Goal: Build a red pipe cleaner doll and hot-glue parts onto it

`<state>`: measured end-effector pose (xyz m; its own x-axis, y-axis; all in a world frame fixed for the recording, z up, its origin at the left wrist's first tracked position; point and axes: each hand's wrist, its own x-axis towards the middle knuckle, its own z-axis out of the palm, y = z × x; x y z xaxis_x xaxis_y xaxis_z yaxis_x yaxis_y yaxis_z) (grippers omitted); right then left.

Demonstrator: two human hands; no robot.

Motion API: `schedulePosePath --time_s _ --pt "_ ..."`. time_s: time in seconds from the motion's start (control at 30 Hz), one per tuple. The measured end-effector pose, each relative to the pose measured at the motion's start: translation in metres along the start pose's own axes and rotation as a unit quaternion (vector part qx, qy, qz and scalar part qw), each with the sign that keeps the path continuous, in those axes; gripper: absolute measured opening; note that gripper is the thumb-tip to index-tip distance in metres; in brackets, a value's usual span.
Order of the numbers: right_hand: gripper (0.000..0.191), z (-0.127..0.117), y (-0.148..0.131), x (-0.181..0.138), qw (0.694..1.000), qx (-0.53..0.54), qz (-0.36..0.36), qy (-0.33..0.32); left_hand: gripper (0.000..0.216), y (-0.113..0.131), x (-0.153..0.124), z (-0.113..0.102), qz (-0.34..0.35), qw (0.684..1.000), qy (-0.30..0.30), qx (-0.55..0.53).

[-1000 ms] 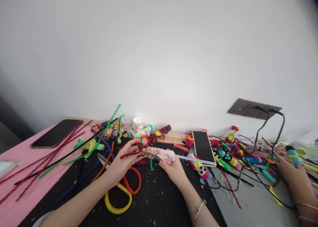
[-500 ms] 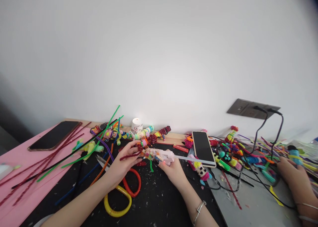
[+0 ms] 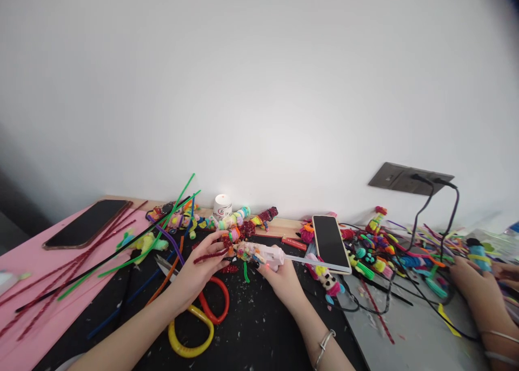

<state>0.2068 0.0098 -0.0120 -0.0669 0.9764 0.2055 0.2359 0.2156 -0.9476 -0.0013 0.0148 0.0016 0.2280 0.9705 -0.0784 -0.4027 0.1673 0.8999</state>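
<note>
My right hand (image 3: pixel 279 276) is closed round a pale pink hot glue gun (image 3: pixel 271 254), with a long clear glue stick (image 3: pixel 312 262) poking out of its back toward the right. Bits of coloured fuzz cover the gun's front end, which points left. In my left hand (image 3: pixel 208 263), fingers pinch a red, orange and pink pipe-cleaner figure (image 3: pixel 233 236) against the gun's nozzle; a dark red strand (image 3: pixel 208 256) sticks out between the fingers. The nozzle tip is hidden by fuzz and fingers. Scissors (image 3: pixel 192 333) with red and yellow handles lie below my left wrist.
A white paper cup (image 3: pixel 223 206) stands by the wall among pipe-cleaner figures. Phones lie on the pink sheet (image 3: pixel 44 284) and right of the gun. Black cables (image 3: pixel 417 219) run from the wall sockets. At far right, another person's hand (image 3: pixel 472 284) is near a blue figure (image 3: pixel 478 252).
The view has shifted very slightly. My hands keep their hold on the figure and the glue gun. More of the other person's second hand now shows at the right edge.
</note>
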Motion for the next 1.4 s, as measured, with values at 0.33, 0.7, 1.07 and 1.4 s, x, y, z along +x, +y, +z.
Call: schedulePosePath --time_s 0.33,0.7,1.07,1.4 --pt "0.015 0.0 0.007 0.001 1.0 -0.008 0.009 -0.008 0.039 0.004 -0.003 0.003 0.003 1.0 0.012 0.021" --pt "0.015 0.0 0.0 -0.002 0.998 -0.055 0.005 0.013 0.041 0.006 -0.004 0.005 -0.001 0.999 0.024 0.031" --pt "0.027 -0.014 -0.002 0.0 0.926 -0.361 -0.014 0.11 0.042 0.004 -0.002 0.002 0.048 0.991 0.055 0.116" --pt "0.058 -0.002 -0.015 -0.01 0.895 -0.401 -0.153 0.123 0.037 -0.005 0.004 -0.004 0.118 0.971 0.038 0.205"
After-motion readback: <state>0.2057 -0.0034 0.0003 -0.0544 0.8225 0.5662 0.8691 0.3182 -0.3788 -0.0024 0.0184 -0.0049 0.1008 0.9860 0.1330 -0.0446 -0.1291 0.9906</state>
